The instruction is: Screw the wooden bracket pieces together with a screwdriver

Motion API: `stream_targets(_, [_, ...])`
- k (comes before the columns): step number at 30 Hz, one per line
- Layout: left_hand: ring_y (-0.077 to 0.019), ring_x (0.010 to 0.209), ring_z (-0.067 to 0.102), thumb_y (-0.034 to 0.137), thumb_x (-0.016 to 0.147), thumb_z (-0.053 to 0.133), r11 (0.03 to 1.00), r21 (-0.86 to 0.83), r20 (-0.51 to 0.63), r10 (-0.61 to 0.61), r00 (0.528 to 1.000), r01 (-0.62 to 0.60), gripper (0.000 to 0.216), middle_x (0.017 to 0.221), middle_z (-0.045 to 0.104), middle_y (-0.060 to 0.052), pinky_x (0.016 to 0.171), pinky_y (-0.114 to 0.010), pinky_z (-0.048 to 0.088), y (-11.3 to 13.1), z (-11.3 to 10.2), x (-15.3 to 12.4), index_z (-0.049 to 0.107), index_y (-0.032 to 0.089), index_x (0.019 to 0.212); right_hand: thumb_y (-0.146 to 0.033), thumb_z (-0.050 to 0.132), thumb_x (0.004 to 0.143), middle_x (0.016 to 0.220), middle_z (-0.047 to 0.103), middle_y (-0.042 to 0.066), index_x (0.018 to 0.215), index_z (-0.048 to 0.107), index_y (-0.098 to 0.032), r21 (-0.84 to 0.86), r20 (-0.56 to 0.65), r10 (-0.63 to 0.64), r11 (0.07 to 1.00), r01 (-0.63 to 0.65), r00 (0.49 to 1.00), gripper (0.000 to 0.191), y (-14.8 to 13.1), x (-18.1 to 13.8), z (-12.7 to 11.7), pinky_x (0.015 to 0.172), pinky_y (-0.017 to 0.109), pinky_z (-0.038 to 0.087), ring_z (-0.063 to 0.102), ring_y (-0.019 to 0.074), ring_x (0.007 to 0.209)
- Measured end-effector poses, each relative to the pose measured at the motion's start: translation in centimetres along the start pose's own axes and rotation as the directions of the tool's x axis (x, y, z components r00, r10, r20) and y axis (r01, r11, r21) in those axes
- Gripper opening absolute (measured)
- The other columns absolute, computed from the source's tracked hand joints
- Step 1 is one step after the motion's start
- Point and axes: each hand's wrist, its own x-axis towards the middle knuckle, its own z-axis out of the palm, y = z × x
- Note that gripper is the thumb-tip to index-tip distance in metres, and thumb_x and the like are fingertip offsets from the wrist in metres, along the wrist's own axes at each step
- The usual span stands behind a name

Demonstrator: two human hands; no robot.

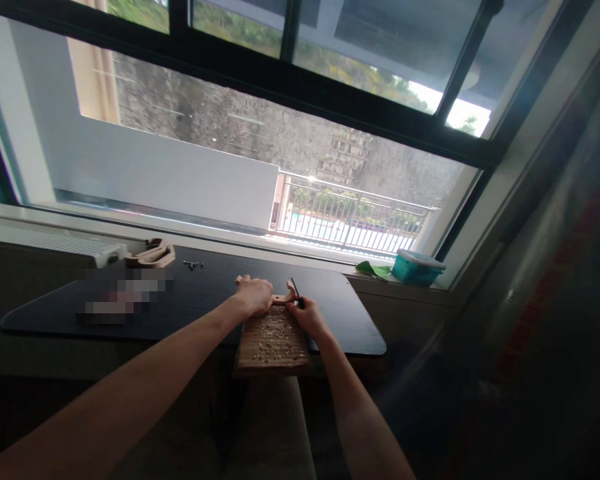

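Observation:
My left hand (255, 295) is closed over a pale, curved wooden piece (283, 298), which lies along the far end of a wooden board (273, 343). Small light bits, perhaps wood chips, are scattered over the board, and its near end juts past the table edge above my legs. In my right hand (307, 316), closed at the right end of the wooden piece, is a thin dark tool (298, 295) that points up beside the piece's curved tip. Whether the tool is a knife or a file I cannot tell.
The dark table (205, 313) stands below a large window. More curved wooden pieces (153, 255) sit at its far left, near several small metal parts (193, 265). A blurred-out patch covers something on the left. A teal box (417, 268) and a green leaf-shaped item (373, 269) rest on the sill.

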Motion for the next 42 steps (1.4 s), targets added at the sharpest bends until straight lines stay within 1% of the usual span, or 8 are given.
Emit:
stream_targets(5, [-0.0284, 0.133, 0.037, 0.024, 0.081, 0.056, 0.997, -0.044, -0.214, 0.058, 0.975, -0.069, 0.04, 0.137, 0.05, -0.012, 0.113, -0.052, 0.011, -2.0, 0.5, -1.8, 0.058, 0.022, 0.121, -0.043, 0.064, 0.068, 0.072, 0.064, 0.001, 0.117, 0.061, -0.015, -0.066, -0.034, -0.001, 0.998, -0.001, 0.999, 0.056, -0.2, 0.3, 0.1, 0.061, 0.028, 0.045, 0.054, 0.0156, 0.063])
stream_targets(8, [-0.0277, 0.136, 0.032, 0.03, 0.081, 0.054, 0.841, -0.541, -0.511, -0.334, 0.792, 0.005, 0.057, 0.143, 0.041, -0.015, 0.115, -0.048, 0.015, -4.5, 3.0, -3.2, 0.042, 0.017, 0.135, -0.046, 0.058, 0.075, 0.075, 0.066, 0.001, 0.119, 0.06, -0.019, -0.081, -0.038, -0.016, 0.997, 0.013, 0.999, 0.052, -0.2, 0.7, 0.1, 0.067, 0.029, 0.046, 0.056, 0.0159, 0.066])
stream_targets(10, [-0.0296, 0.136, 0.033, 0.039, 0.078, 0.059, 0.485, -0.874, -0.259, -0.539, 0.801, 0.044, 0.072, 0.145, 0.038, -0.018, 0.113, -0.048, 0.023, -5.8, 5.0, -4.0, 0.031, 0.015, 0.14, -0.046, 0.056, 0.077, 0.078, 0.067, 0.002, 0.116, 0.062, -0.018, -0.082, -0.019, -0.025, 0.996, 0.023, 1.0, 0.048, -0.3, 1.2, 0.2, 0.071, 0.03, 0.045, 0.057, 0.0169, 0.07])
stream_targets(13, [-0.0319, 0.117, 0.056, 0.047, 0.063, 0.073, 0.348, -0.934, -0.071, -0.41, 0.909, 0.084, 0.082, 0.125, 0.059, -0.018, 0.099, -0.046, 0.045, -6.5, 6.7, -4.6, 0.044, 0.013, 0.131, -0.046, 0.054, 0.079, 0.08, 0.067, 0.002, 0.107, 0.065, -0.017, -0.072, 0.047, -0.039, 0.997, 0.042, 0.998, 0.042, -0.2, 1.9, 0.4, 0.071, 0.029, 0.045, 0.057, 0.0165, 0.072])
stream_targets(17, [-0.0301, 0.124, 0.05, 0.048, 0.066, 0.072, 0.368, -0.925, 0.064, -0.087, 0.994, 0.092, 0.067, 0.13, 0.058, -0.013, 0.107, -0.043, 0.039, -7.1, 6.2, -3.3, 0.054, 0.015, 0.122, -0.046, 0.051, 0.081, 0.078, 0.064, 0.002, 0.097, 0.065, -0.016, -0.056, 0.104, -0.056, 0.996, 0.063, 0.993, 0.037, 0.0, 3.4, 0.5, 0.068, 0.027, 0.043, 0.054, 0.0148, 0.07])
stream_targets(25, [-0.03, 0.127, 0.048, 0.048, 0.068, 0.072, 0.467, -0.869, 0.227, 0.088, 0.97, 0.161, 0.076, 0.135, 0.054, -0.011, 0.107, -0.041, 0.038, -12.0, 5.9, 4.1, 0.047, 0.018, 0.133, -0.045, 0.059, 0.078, 0.07, 0.056, -0.001, 0.085, 0.064, -0.017, -0.055, 0.261, -0.045, 0.997, 0.061, 0.964, 0.03, 1.6, 9.3, -1.2, 0.06, 0.024, 0.038, 0.049, 0.0125, 0.065])
stream_targets(29, [-0.0299, 0.129, 0.045, 0.049, 0.07, 0.07, 0.517, -0.841, 0.212, 0.039, 0.976, 0.162, 0.062, 0.137, 0.052, -0.008, 0.109, -0.041, 0.035, -12.6, 6.2, 4.8, 0.055, 0.022, 0.123, -0.041, 0.059, 0.081, 0.093, 0.061, 0.003, 0.092, 0.065, -0.017, -0.084, 0.352, -0.091, 0.988, 0.128, 0.932, 0.027, 2.3, 10.9, -1.5, 0.074, 0.026, 0.04, 0.054, 0.0151, 0.082])
stream_targets(42, [-0.0291, 0.134, 0.038, 0.046, 0.074, 0.067, 0.559, -0.788, 0.272, -0.061, 0.96, 0.259, 0.06, 0.141, 0.048, -0.002, 0.109, -0.039, 0.036, -12.8, 8.7, 3.9, 0.049, 0.031, 0.13, -0.035, 0.056, 0.085, 0.087, 0.061, 0.002, 0.095, 0.062, -0.017, 0.018, 0.375, -0.038, 0.999, 0.034, 0.926, 0.022, 3.3, 11.0, -0.4, 0.069, 0.024, 0.04, 0.053, 0.0137, 0.077])
